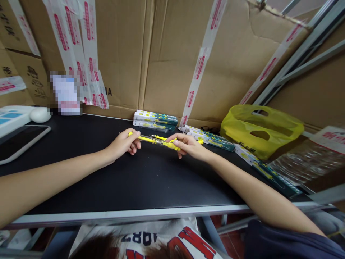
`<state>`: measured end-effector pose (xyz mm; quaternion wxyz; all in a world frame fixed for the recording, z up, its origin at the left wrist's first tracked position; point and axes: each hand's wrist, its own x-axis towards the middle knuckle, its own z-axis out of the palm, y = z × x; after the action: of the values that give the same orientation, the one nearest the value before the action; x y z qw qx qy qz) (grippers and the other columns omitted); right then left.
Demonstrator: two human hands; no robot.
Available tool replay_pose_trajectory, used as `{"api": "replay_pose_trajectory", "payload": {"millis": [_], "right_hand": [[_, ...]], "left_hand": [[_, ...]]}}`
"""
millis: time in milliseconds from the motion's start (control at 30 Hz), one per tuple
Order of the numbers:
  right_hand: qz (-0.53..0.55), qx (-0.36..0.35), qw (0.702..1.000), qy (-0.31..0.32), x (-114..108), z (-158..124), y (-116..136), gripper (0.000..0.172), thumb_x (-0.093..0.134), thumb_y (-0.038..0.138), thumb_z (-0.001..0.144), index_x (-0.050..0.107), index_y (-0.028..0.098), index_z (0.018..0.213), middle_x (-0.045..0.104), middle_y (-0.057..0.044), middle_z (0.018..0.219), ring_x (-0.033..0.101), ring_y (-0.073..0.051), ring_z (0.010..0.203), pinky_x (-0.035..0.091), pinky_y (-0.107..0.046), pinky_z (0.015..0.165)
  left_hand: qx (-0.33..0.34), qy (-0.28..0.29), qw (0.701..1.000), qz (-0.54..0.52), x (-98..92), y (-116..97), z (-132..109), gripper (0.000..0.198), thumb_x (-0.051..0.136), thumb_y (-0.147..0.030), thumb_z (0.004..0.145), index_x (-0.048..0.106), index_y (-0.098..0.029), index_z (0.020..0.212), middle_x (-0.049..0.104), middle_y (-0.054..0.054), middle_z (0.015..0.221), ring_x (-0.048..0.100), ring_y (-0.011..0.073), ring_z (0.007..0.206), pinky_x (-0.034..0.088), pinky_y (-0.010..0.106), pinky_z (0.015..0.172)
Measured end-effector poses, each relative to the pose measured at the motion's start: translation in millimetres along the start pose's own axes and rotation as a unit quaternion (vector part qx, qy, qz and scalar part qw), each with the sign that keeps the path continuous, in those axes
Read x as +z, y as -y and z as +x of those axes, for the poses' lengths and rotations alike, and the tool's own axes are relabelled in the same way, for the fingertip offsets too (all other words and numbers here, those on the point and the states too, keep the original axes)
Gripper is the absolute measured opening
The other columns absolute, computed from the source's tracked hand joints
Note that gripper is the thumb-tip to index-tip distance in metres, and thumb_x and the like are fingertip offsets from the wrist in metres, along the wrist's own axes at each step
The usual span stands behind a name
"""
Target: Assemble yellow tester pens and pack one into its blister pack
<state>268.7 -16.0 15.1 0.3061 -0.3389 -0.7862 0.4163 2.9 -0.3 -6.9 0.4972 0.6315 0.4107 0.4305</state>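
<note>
Two thin yellow rods (156, 140), shaped like pens or small testers, are held in the middle, just above the black surface (134, 180) and a little before its back edge. They are of smooth bright plastic, and each has a short clear or metallic part near the middle. The exact kind of tool is too small to tell. They lie almost level and cross each other at a small angle.

The left hand (124, 144) closes its grip on the left ends of the rods, with the fingers curled under and the thumb on top. The right hand (188, 145) holds the right part in a narrow grip of the fingertips, and one yellow end comes out past it. The fingers cover the rest of the rods.

Just behind, flat packs (155, 120) of white and dark green card lie stacked, each with a yellow rod under a clear cover. More packs (212, 139) of the same kind lie to the right and continue along the side, where they become blurred. Beside them stands a yellow plastic bag (261, 131), thin and wrinkled, with two cut handle holes. Cardboard boxes (167, 54) with white tape printed in red make the back wall.

The surface is matte and has a light metal rim. At the far left a white device (13, 118) is cut off by the picture edge, and a pixelated patch hides something near it
</note>
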Motion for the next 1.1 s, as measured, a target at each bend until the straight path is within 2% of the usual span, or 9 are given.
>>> {"api": "replay_pose_trajectory", "payload": {"millis": [267, 533, 800, 1100], "right_hand": [[-0.007, 0.022, 1.0, 0.018, -0.9, -1.0, 0.7, 0.036, 0.056, 0.041, 0.086, 0.056, 0.014, 0.11, 0.049, 0.006, 0.058, 0.054, -0.006, 0.047, 0.041, -0.017, 0.042], [0.057, 0.02, 0.997, 0.04, -0.5, -1.0, 2.5, 0.041, 0.066, 0.033, 0.078, 0.052, 0.017, 0.113, 0.051, 0.002, 0.08, 0.049, -0.005, 0.054, 0.051, -0.019, 0.048], [0.039, 0.021, 0.996, 0.074, 0.0, -0.6, -2.9, 0.036, 0.061, 0.032, 0.083, 0.051, 0.019, 0.115, 0.045, 0.002, 0.078, 0.046, -0.007, 0.062, 0.053, -0.019, 0.052], [0.007, 0.055, 0.994, 0.096, -0.9, -0.9, -3.2, 0.039, 0.063, 0.028, 0.08, 0.051, 0.018, 0.116, 0.048, 0.002, 0.08, 0.047, -0.007, 0.064, 0.052, -0.019, 0.054]], "left_hand": [[0.014, -0.014, 1.0, -0.005, 1.7, -2.0, -1.9, 0.026, 0.051, -0.044, 0.084, 0.044, -0.019, 0.079, 0.056, -0.004, 0.059, 0.051, 0.0079, 0.045, 0.042, 0.019, 0.043], [0.02, -0.028, 0.999, -0.014, 2.2, -5.9, -2.9, 0.025, 0.051, -0.043, 0.084, 0.044, -0.019, 0.079, 0.055, -0.004, 0.058, 0.05, 0.0077, 0.045, 0.041, 0.019, 0.042], [0.022, -0.025, 0.999, -0.005, 1.4, -6.2, -3.1, 0.026, 0.052, -0.043, 0.083, 0.044, -0.019, 0.079, 0.055, -0.004, 0.058, 0.05, 0.008, 0.045, 0.041, 0.019, 0.042], [0.025, -0.018, 1.0, 0.008, 2.2, -6.0, -2.8, 0.023, 0.051, -0.041, 0.084, 0.045, -0.019, 0.079, 0.055, -0.004, 0.057, 0.05, 0.008, 0.045, 0.042, 0.019, 0.042]]}}
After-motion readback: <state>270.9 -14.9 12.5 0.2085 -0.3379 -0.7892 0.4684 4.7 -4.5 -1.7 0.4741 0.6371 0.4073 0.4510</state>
